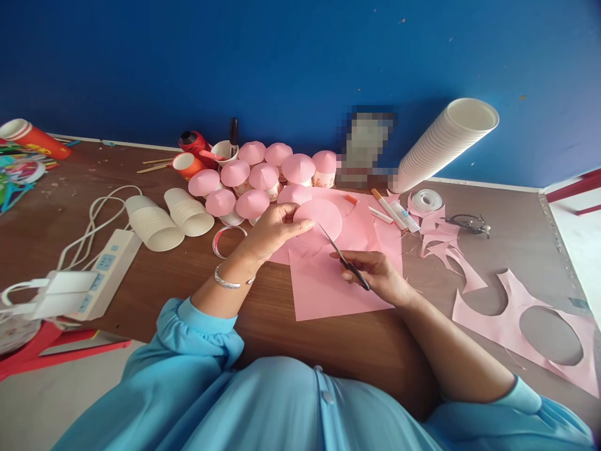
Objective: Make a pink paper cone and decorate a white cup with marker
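Observation:
My left hand [272, 230] pinches a round pink paper disc [323, 217] by its left edge and holds it above the table. My right hand [375, 272] grips small scissors [342, 258]; their blades point up and left and touch the disc's lower edge. Under both hands lie sheets of pink paper [328, 285]. Just beyond the disc stand several paper cups topped with pink paper cones [263, 178].
Two lying stacks of white cups [166, 219] and a power strip [101, 272] are at the left. A long cup stack [441, 147] leans at the back right. Markers [389, 210], tape [426, 200], glasses [467, 222] and pink offcuts [526, 326] lie at the right.

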Action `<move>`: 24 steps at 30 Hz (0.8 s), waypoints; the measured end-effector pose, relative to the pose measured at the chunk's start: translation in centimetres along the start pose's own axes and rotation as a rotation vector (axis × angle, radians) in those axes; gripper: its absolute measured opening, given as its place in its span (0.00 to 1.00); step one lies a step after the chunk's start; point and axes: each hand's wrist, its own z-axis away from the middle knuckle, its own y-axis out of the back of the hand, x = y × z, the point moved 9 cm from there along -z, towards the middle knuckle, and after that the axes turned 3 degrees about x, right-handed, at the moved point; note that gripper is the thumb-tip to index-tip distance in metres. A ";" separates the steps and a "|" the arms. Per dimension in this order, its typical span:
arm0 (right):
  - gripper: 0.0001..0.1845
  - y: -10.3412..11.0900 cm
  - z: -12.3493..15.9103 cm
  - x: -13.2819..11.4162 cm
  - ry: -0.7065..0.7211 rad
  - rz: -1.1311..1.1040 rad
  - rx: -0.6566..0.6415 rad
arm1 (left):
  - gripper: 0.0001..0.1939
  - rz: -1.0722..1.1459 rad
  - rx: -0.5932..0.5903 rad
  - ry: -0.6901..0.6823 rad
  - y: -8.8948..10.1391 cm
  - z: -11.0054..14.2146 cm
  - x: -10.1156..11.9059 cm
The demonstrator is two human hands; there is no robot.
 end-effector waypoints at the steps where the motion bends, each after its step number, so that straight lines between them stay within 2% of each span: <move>1: 0.39 0.0 0.0 0.1 -0.001 0.002 0.001 | 0.21 -0.004 0.005 -0.002 0.1 0.0 0.0; 7: 0.37 0.2 0.0 0.3 0.008 0.019 0.008 | 0.20 -0.035 0.011 -0.016 0.2 -0.1 0.2; 18: 0.37 0.2 0.2 0.3 0.005 -0.015 0.024 | 0.17 0.033 -0.016 0.007 0.0 -0.1 -0.6; 24: 0.38 0.2 0.1 0.1 0.017 -0.024 0.024 | 0.19 0.030 0.000 0.006 0.2 -0.1 -0.5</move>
